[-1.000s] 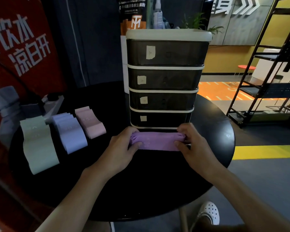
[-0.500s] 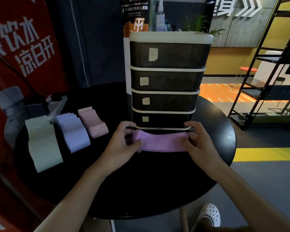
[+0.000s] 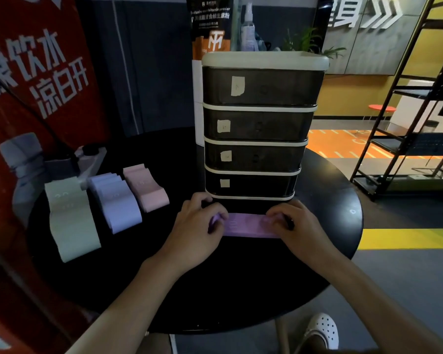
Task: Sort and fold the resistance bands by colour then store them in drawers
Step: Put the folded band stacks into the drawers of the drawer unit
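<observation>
Head view: purple band (image 3: 246,224) now flat before drawer unit (image 3: 256,123).
Your left hand (image 3: 197,226) and right hand (image 3: 298,223) pinch its ends, closer in; fold looks underway.

The purple band (image 3: 246,224) is plain violet with faint pale print. The tabletop (image 3: 241,290) is black. Stacked green bands (image 3: 72,221) are pale mint, lavender bands (image 3: 115,205) bluish, pink bands (image 3: 146,187) dusty. The drawer unit (image 3: 261,123) is smoky brown, cream-trimmed, with off-white labels (image 3: 237,86).

One wide-angle camera on the head looks forward and down, close over the black table (image 3: 241,290), facing the drawer unit (image 3: 258,129) at its far edge.
</observation>
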The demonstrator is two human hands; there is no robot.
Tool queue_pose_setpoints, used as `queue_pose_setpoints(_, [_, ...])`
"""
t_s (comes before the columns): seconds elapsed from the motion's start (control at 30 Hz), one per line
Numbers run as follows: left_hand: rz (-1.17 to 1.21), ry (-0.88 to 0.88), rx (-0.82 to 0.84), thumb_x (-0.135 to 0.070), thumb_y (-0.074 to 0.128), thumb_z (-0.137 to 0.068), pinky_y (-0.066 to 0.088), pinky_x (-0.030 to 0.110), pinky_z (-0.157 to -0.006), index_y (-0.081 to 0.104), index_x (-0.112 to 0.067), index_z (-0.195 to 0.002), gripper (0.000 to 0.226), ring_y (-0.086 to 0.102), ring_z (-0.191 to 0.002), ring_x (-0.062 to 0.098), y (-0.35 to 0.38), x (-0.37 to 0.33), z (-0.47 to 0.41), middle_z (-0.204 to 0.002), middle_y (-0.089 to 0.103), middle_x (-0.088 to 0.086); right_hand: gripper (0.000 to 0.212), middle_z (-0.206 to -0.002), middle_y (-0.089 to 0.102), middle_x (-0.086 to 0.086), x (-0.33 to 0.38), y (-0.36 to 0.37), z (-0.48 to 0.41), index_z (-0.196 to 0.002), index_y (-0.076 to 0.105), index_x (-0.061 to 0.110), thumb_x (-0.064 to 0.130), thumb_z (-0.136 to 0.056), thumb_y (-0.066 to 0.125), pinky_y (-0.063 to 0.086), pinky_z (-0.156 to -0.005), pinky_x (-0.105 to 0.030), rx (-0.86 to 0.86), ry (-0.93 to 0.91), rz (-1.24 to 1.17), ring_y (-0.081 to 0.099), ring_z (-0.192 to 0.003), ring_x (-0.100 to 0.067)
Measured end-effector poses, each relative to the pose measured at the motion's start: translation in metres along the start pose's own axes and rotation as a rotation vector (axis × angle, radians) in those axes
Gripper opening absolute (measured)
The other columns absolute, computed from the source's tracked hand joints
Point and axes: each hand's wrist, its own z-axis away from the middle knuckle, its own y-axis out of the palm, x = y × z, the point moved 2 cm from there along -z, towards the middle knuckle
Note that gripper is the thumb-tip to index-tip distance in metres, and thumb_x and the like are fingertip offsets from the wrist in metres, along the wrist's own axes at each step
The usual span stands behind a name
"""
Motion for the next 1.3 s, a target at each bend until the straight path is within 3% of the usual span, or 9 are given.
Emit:
queue_pose_setpoints(0.2, [0.053, 0.01, -0.048, -0.029, 0.059, -0.096, 0.029, 0.025, -0.107, 0.062, -0.042, -0.103, 0.015, 0.034, -0.123, 0.005, -0.006, -0.005, -0.001, -0.122, 0.032, -0.018, 0.022, -0.102, 0.052, 0.015, 0.006, -0.006, 0.0, -0.095, 0.069, 0.032, 0.011, -0.09, 0.065, 0.045, -0.076, -0.015, -0.009, 0.004, -0.03, 0.056, -0.092, -0.006])
queue_pose_setpoints(0.3, [0.094, 0.037, -0.225, -0.026, 0.065, -0.093, 0.041, 0.029, -0.103, 0.064, -0.033, -0.112, 0.021, 0.046, -0.114, 0.005, -0.027, -0.015, -0.014, -0.116, 0.045, -0.015, 0.022, -0.101, 0.052, 0.013, 0.013, -0.027, -0.02, -0.101, 0.063, 0.034, 0.015, -0.09, 0.067, 0.042, -0.078, -0.012, -0.09, 0.019, -0.077, 0.058, -0.094, -0.009])
queue_pose_setpoints(0.43, [0.165, 0.056, -0.414, -0.023, 0.072, -0.088, 0.045, 0.026, -0.093, 0.056, -0.021, -0.124, 0.039, 0.051, -0.107, 0.009, -0.071, -0.043, -0.053, -0.116, 0.054, -0.004, 0.034, -0.113, 0.054, -0.005, 0.034, -0.072, -0.06, -0.117, 0.052, 0.024, 0.017, -0.089, 0.069, 0.051, -0.08, -0.027, -0.253, 0.07, -0.207, 0.056, -0.097, -0.02])
queue_pose_setpoints(0.5, [0.225, 0.044, -0.423, -0.028, 0.075, -0.086, 0.043, 0.026, -0.099, 0.047, -0.021, -0.132, 0.055, 0.048, -0.115, 0.009, -0.089, -0.052, -0.078, -0.125, 0.049, -0.003, 0.047, -0.12, 0.048, -0.003, 0.048, -0.096, -0.077, -0.128, 0.044, 0.021, 0.013, -0.089, 0.069, 0.046, -0.07, -0.008, -0.34, 0.085, -0.257, 0.052, -0.094, -0.01])
queue_pose_setpoints(0.57, [0.291, 0.006, -0.415, -0.033, 0.077, -0.083, 0.043, 0.032, -0.104, 0.036, -0.02, -0.143, 0.074, 0.047, -0.124, 0.014, -0.103, -0.056, -0.102, -0.136, 0.046, -0.001, 0.058, -0.119, 0.045, 0.002, 0.057, -0.111, -0.093, -0.138, 0.037, 0.017, 0.011, -0.089, 0.068, 0.043, -0.06, -0.001, -0.342, 0.104, -0.313, 0.051, -0.086, -0.001])
queue_pose_setpoints(0.8, [0.36, 0.009, -0.42, -0.024, 0.082, -0.08, 0.044, 0.028, -0.102, 0.036, -0.023, -0.143, 0.078, 0.052, -0.121, 0.008, -0.113, -0.052, -0.131, -0.131, 0.051, -0.009, 0.059, -0.13, 0.05, -0.003, 0.054, -0.103, -0.128, -0.134, 0.042, 0.024, 0.014, -0.085, 0.074, 0.051, -0.059, -0.014, -0.234, 0.171, -0.411, 0.063, -0.096, -0.011])
queue_pose_setpoints(1.03, [0.377, -0.068, -0.393, -0.034, 0.083, -0.071, 0.043, 0.042, -0.111, 0.037, -0.039, -0.145, 0.087, 0.051, -0.128, 0.013, -0.122, -0.035, -0.137, -0.141, 0.049, -0.006, 0.071, -0.131, 0.051, -0.002, 0.052, -0.094, -0.158, -0.118, 0.058, 0.035, 0.057, -0.052, 0.073, 0.051, -0.099, -0.047, -0.13, 0.208, -0.421, 0.06, -0.112, -0.022])
queue_pose_setpoints(1.2, [0.398, -0.063, -0.352, -0.053, 0.077, -0.054, 0.047, 0.044, -0.106, 0.042, -0.048, -0.14, 0.093, 0.055, -0.122, 0.012, -0.125, -0.033, -0.136, -0.135, 0.054, -0.008, 0.072, -0.128, 0.056, -0.003, 0.056, -0.091, -0.154, -0.12, 0.056, 0.042, 0.053, -0.051, 0.073, 0.048, -0.102, -0.05, -0.15, 0.211, -0.444, 0.057, -0.116, -0.024])
queue_pose_setpoints(1.3, [0.403, -0.064, -0.334, -0.046, 0.082, -0.056, 0.046, 0.044, -0.108, 0.037, -0.044, -0.144, 0.1, 0.053, -0.124, 0.013, -0.126, -0.034, -0.132, -0.136, 0.053, -0.006, 0.059, -0.119, 0.064, -0.004, 0.068, -0.093, -0.146, -0.13, 0.052, 0.029, 0.025, -0.076, 0.078, 0.053, -0.093, -0.038, -0.144, 0.21, -0.459, 0.063, -0.106, -0.019])
